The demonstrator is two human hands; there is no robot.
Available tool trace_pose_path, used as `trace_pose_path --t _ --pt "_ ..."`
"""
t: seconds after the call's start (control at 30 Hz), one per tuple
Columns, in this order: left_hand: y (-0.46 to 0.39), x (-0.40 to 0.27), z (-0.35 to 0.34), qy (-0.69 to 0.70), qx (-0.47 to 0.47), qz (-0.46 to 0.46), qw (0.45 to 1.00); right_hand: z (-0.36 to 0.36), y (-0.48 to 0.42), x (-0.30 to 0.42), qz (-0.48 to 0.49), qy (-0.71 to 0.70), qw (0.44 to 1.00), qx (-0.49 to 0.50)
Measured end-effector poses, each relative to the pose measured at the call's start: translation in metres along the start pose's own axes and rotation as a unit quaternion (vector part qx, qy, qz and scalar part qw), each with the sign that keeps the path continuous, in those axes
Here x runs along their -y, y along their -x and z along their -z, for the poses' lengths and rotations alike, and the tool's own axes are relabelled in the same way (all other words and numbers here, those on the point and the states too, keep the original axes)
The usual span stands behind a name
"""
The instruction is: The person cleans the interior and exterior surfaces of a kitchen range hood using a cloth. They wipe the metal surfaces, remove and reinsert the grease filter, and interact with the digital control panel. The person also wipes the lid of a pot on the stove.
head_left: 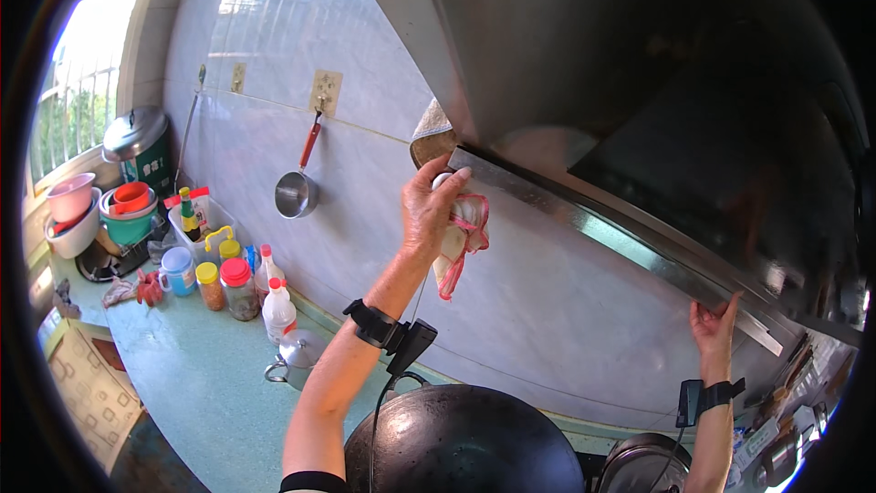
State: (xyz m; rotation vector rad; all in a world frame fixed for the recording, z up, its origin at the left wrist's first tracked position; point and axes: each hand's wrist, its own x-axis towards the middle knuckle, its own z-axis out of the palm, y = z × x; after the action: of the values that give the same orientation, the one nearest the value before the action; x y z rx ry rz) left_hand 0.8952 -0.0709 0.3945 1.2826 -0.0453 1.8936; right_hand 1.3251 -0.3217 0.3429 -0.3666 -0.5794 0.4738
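Observation:
A long, shiny metal trough slants along the lower edge of a dark range hood. My left hand grips its left end, thumb on the front face. Just behind that hand hangs a white cloth with pink trim; I cannot tell whether the fingers hold it too. A white rounded thing is partly hidden by the same hand. Towards the trough's right end, my right hand holds it from below, thumb raised. Both wrists wear black straps with small devices.
Below my arms sits a large dark wok, beside a lidded pan. A lidded metal pot, jars and bottles stand on the green counter. A small saucepan hangs on the wall.

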Motion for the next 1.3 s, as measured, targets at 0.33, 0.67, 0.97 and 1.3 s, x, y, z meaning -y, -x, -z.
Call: trace_pose_path --t 0.33,0.67,0.97,1.3 --pt "0.005 0.010 -0.012 0.028 -0.012 0.002 1.000 -0.018 0.007 0.019 0.034 0.025 0.998 0.045" --pt "0.005 0.009 -0.009 0.041 -0.048 0.013 0.998 -0.023 0.007 0.006 0.031 0.057 0.997 0.030" --pt "0.002 0.003 -0.004 0.028 -0.047 0.011 0.998 -0.037 0.017 0.000 0.048 0.068 0.995 0.059" --pt "0.004 0.003 -0.017 0.037 -0.012 -0.005 0.999 -0.024 0.009 0.008 0.047 0.098 0.992 0.057"
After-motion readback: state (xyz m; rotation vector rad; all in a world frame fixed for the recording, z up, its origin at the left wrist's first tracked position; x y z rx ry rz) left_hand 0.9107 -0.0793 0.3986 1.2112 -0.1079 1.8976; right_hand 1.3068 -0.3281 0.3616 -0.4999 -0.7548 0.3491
